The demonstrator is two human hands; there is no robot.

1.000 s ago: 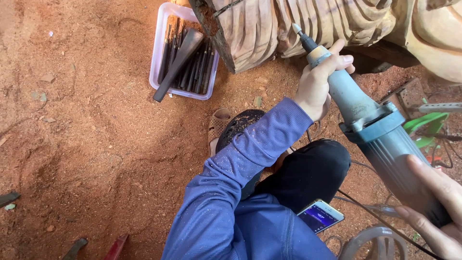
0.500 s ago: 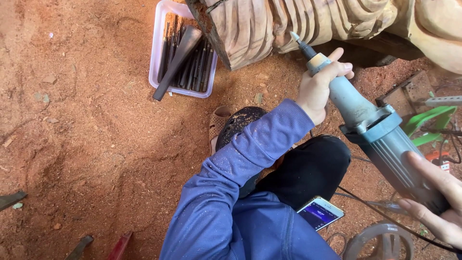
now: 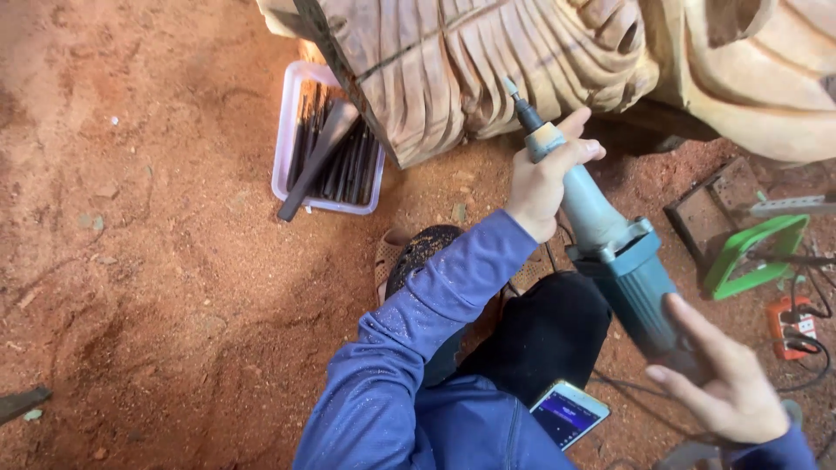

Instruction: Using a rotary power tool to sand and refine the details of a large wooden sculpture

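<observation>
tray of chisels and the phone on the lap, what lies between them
In the head view, between the tray of chisels and the phone lie red dirt, a sandalled foot and the blue-sleeved left forearm.

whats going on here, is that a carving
A person crouched on red dirt holds a blue-grey rotary grinder in both hands: the left hand grips its neck, the right hand supports the rear. Its bit points at the ridged folds of a large pale wood carving. A plastic tray of chisels sits beside it, and a phone rests on the person's lap.
</observation>
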